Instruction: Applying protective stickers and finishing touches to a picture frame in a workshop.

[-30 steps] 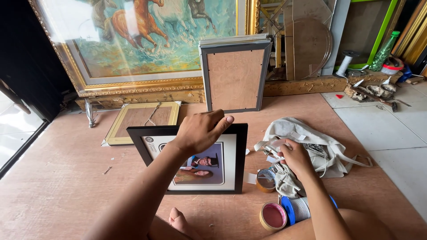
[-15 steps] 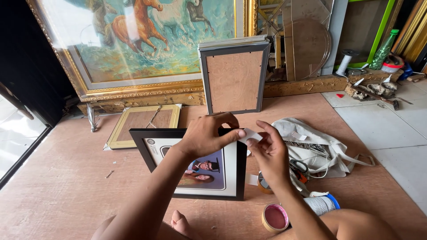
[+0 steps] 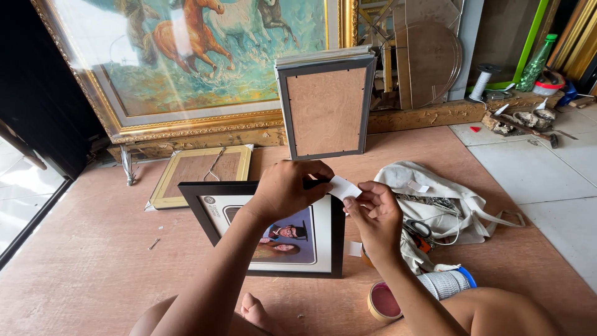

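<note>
A black picture frame [image 3: 211,214] with a portrait photo stands tilted on the wooden floor in front of me. My left hand [image 3: 287,186] grips its top edge near the right corner. A small white piece of tape or paper [image 3: 344,186] is pinched in my right hand [image 3: 374,214] beside that corner, and my left fingers touch it too.
A white cloth bag [image 3: 448,205] with scissors [image 3: 418,229] lies to the right. Tape rolls [image 3: 384,301] and a blue-capped spool [image 3: 449,283] sit near my knee. A grey frame [image 3: 326,109] and a large horse painting [image 3: 205,56] lean behind; a gold frame [image 3: 199,174] lies flat.
My right hand left the bag and came up to the frame's top right corner with the white piece. My left hand stayed on the frame's top edge.
</note>
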